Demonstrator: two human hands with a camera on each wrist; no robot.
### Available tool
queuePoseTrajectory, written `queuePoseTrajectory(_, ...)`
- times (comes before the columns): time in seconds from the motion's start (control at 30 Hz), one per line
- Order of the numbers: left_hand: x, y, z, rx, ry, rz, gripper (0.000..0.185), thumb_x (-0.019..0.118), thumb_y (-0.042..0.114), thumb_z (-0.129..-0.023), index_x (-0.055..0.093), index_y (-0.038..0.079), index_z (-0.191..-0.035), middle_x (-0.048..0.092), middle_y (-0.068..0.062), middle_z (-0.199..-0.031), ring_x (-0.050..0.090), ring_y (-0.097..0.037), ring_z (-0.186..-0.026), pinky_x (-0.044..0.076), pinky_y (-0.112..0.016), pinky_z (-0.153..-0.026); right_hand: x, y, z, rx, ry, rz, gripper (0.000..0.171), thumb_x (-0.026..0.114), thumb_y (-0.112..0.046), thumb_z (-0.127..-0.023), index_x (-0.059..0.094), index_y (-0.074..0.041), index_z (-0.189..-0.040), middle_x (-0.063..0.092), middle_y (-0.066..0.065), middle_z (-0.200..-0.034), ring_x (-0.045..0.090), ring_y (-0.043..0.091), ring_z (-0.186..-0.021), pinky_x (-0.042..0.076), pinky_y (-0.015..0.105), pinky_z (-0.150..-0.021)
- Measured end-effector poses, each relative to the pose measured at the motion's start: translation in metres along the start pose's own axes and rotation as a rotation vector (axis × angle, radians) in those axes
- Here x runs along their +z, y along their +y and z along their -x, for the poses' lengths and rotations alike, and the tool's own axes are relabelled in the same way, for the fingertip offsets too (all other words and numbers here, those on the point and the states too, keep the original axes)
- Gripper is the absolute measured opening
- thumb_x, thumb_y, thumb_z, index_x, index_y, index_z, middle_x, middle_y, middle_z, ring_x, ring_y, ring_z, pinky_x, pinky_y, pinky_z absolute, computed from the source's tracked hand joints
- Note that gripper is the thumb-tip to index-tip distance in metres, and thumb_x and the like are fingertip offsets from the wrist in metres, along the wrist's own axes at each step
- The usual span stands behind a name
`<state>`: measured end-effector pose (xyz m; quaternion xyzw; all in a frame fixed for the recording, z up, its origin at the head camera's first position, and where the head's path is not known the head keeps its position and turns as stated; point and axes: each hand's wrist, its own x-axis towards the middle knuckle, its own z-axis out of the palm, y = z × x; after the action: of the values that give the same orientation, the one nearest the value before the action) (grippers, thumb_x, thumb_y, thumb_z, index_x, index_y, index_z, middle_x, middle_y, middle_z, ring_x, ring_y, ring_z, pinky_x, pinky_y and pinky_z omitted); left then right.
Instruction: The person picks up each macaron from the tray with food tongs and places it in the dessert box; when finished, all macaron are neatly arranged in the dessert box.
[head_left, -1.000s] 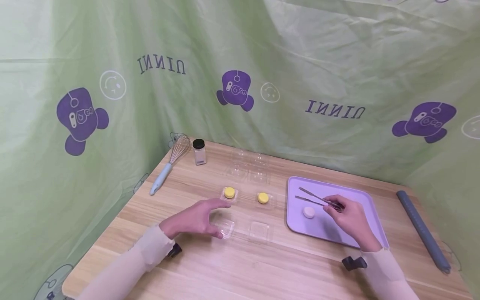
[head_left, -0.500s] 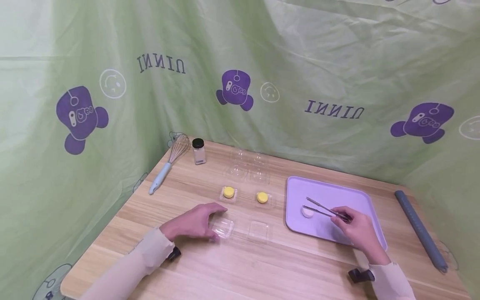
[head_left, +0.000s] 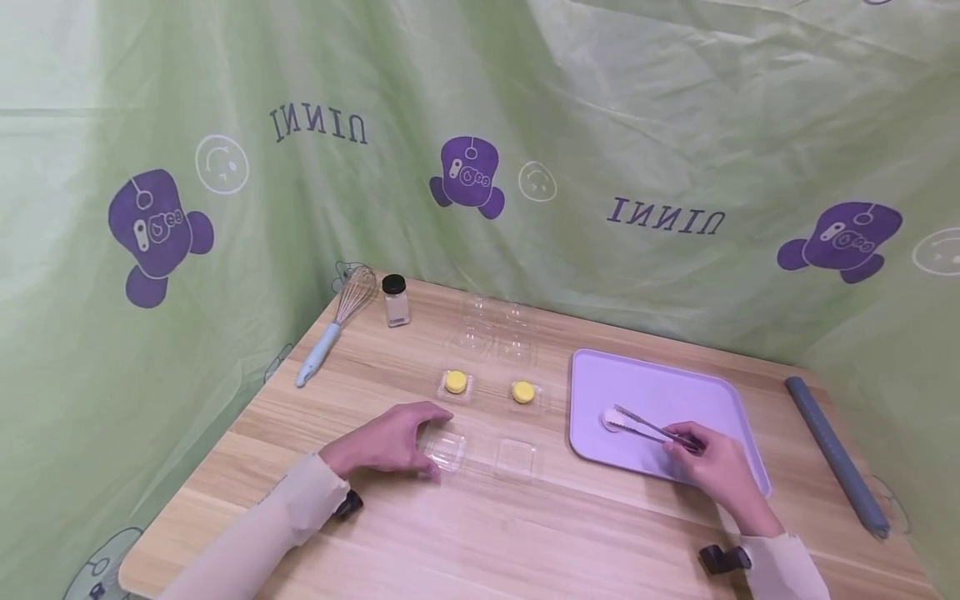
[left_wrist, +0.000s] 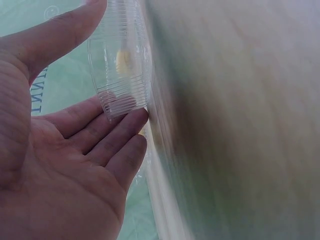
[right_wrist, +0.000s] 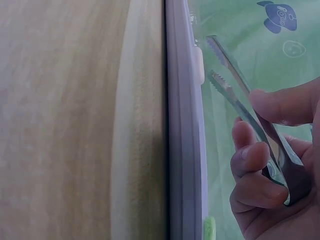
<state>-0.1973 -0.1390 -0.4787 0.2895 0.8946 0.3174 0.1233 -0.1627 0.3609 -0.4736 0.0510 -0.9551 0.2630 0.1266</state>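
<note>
My right hand (head_left: 716,467) holds metal tongs (head_left: 648,425) above the lilac tray (head_left: 585,367). The tongs' serrated tips stand apart, close over a pale pink macaron (head_left: 610,421) on that tray. My left hand (head_left: 386,437) lies on the table with thumb and fingers spread on either side of a small clear plastic box (head_left: 448,450); in the left wrist view, nearly straight fingers (left_wrist: 115,145) touch the box's ribbed corner (left_wrist: 122,102). Two yellow macarons, one (head_left: 455,382) at left and another (head_left: 522,392) at right, sit in clear boxes behind it.
Another clear box (head_left: 516,458) stands between the left hand and tray. Further clear plastic pieces (head_left: 471,337) lie at the back. A whisk (head_left: 330,333) and black-lidded jar (head_left: 396,302) are back left; a dark grey roll (head_left: 836,454) lies far right. A green piece (right_wrist: 209,227) shows at the tray.
The right hand has moved slightly right and toward me, bringing the tongs' tips down over the pink macaron. The left hand has stayed nearly still beside the clear box.
</note>
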Motion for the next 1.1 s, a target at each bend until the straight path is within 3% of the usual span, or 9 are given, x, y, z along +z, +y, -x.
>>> queuePoseTrajectory(0.13, -0.0003, 0.0009, -0.0003, -0.004, 0.001, 0.000, 0.088, 0.094, 0.035, -0.066, 0.057, 0.005, -0.140, 0.063, -0.009, -0.141, 0.056, -0.028, -0.136, 0.044, -0.046, -0.119, 0.0020, 0.0008, -0.0002, 0.003, -0.008, 0.015, 0.021, 0.081, -0.017, -0.082, 0.076, -0.013, -0.103, 0.077, 0.006, -0.091, 0.055, -0.006, -0.079, 0.048, 0.018, -0.070)
queuePoseTrajectory(0.5, -0.0002, 0.0012, -0.0027, -0.001, 0.004, -0.011, 0.088, 0.095, 0.035, -0.065, 0.058, 0.005, -0.139, 0.063, -0.007, -0.141, 0.056, -0.027, -0.136, 0.044, -0.045, -0.118, 0.0063, 0.0029, 0.0006, -0.012, -0.025, 0.071, 0.018, 0.080, -0.017, -0.082, 0.077, -0.012, -0.100, 0.078, 0.009, -0.093, 0.069, 0.024, -0.085, 0.052, 0.029, -0.073)
queuePoseTrajectory(0.7, -0.0003, 0.0018, -0.0030, 0.000, 0.000, -0.009, 0.088, 0.094, 0.035, -0.065, 0.058, 0.004, -0.139, 0.064, -0.008, -0.140, 0.056, -0.027, -0.136, 0.044, -0.045, -0.119, 0.0089, 0.0040, -0.0003, -0.028, -0.012, 0.093, 0.017, 0.079, -0.017, -0.083, 0.077, -0.011, -0.099, 0.079, 0.010, -0.092, 0.070, 0.029, -0.085, 0.053, 0.033, -0.072)
queuePoseTrajectory(0.97, -0.0009, 0.0018, -0.0027, 0.005, 0.001, -0.006, 0.087, 0.094, 0.034, -0.066, 0.058, 0.004, -0.139, 0.064, -0.009, -0.139, 0.056, -0.028, -0.135, 0.044, -0.045, -0.119, 0.0099, -0.0015, -0.0018, -0.192, 0.117, 0.137, 0.014, 0.082, -0.006, -0.077, 0.080, -0.008, -0.091, 0.079, 0.009, -0.083, 0.072, 0.028, -0.074, 0.057, 0.042, -0.065)
queuePoseTrajectory(1.1, -0.0012, 0.0012, -0.0027, 0.004, 0.000, -0.006, 0.086, 0.094, 0.033, -0.066, 0.058, 0.004, -0.139, 0.064, -0.009, -0.139, 0.057, -0.028, -0.135, 0.044, -0.045, -0.119, 0.0098, -0.0032, -0.0027, -0.227, 0.141, 0.145, 0.014, 0.083, -0.004, -0.075, 0.080, -0.008, -0.089, 0.079, 0.008, -0.082, 0.072, 0.031, -0.073, 0.057, 0.043, -0.064)
